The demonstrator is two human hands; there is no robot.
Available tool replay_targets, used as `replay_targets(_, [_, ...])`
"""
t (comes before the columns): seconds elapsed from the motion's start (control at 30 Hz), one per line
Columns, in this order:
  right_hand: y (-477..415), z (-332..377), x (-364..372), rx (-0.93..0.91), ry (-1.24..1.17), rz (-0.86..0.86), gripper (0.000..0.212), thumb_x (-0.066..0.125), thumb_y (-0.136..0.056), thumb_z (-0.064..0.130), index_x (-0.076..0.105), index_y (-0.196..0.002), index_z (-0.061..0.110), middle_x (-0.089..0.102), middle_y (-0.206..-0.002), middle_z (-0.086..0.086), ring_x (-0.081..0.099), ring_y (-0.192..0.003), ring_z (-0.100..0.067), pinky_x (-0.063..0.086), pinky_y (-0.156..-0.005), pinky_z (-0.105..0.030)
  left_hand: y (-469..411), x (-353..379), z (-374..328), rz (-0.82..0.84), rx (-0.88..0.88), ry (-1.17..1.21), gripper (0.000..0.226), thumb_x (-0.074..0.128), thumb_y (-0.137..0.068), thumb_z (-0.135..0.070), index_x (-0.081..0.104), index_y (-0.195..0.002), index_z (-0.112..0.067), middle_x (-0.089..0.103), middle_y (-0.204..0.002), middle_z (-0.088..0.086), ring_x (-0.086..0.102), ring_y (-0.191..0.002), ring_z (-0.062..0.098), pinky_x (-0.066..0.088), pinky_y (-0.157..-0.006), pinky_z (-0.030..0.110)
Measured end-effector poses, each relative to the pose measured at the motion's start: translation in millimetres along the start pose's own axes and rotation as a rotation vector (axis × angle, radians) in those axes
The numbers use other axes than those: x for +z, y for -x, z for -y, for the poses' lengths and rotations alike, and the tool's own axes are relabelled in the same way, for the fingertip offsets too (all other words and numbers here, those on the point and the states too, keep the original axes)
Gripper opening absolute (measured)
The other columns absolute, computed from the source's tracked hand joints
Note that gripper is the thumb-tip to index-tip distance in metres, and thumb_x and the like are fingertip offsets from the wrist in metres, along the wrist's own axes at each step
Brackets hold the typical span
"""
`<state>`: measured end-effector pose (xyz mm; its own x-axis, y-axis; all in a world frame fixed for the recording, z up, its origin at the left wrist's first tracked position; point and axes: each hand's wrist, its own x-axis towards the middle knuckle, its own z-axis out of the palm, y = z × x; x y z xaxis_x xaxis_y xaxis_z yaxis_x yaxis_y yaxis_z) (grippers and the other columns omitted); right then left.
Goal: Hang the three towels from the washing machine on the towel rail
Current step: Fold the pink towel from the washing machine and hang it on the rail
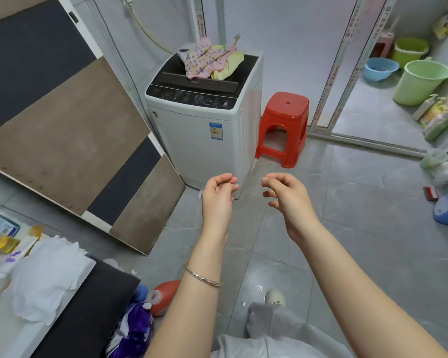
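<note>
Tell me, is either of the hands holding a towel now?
No, the left hand and right hand are both empty, and the towels lie on the washing machine.

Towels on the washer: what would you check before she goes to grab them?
1. Towels in reach: not ok, the washer stands ahead of both hands.
2. Left hand free: ok, holds nothing.
3. Right hand free: ok, holds nothing.
4. Floor path to the washer: ok, bare tiles; the red stool stands off to the side.
5. Three towels there: cannot tell, a pink and a yellow show in the heap.
6. Towel rail located: cannot tell, none in view.
</note>
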<state>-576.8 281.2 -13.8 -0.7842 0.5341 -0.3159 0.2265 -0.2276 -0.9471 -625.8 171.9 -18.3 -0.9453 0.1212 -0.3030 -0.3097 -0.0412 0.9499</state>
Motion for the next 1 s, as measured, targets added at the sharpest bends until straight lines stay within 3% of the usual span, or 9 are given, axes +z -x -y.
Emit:
replay_targets(0.53, [-145.9, 52.4, -38.5, 0.013, 0.032, 0.106, 0.002, 0.060, -0.087, 0.018, 0.060, -0.087, 0.019, 0.061, -0.085, 0.006, 0.055, -0.069, -0.008, 0.040, -0.063, -0.022, -104.5, 101.7, -24.4, -0.112, -0.010, 0.036, 0.021, 0.046, -0.089, -0.004, 0.057, -0.103, -0.016, 0.067, -0.095, -0.009, 0.062, -0.091, 0.006, 0.045, -0.075, 0.020])
replay_targets(0.87, [-243.9, 78.4, -2.3, -0.006, 0.048, 0.111, 0.005, 0.060, -0.087, 0.017, 0.060, -0.091, 0.016, 0.061, -0.085, 0.007, 0.055, -0.070, -0.009, 0.040, -0.066, -0.023, -208.7, 125.6, -48.9, -0.094, -0.014, 0.056, 0.022, 0.045, -0.090, -0.005, 0.055, -0.108, -0.013, 0.067, -0.098, -0.007, 0.062, -0.095, 0.008, 0.045, -0.083, 0.023])
replay_targets(1.0, [-294.4, 99.7, 24.6, -0.029, 0.068, 0.103, 0.006, 0.060, -0.086, 0.017, 0.060, -0.092, 0.016, 0.060, -0.081, 0.006, 0.056, -0.069, -0.008, 0.041, -0.065, -0.024, -266.8, 130.3, -66.8, -0.089, -0.008, 0.052, 0.019, 0.045, -0.090, -0.005, 0.055, -0.104, -0.013, 0.065, -0.094, -0.009, 0.062, -0.089, 0.006, 0.045, -0.077, 0.020])
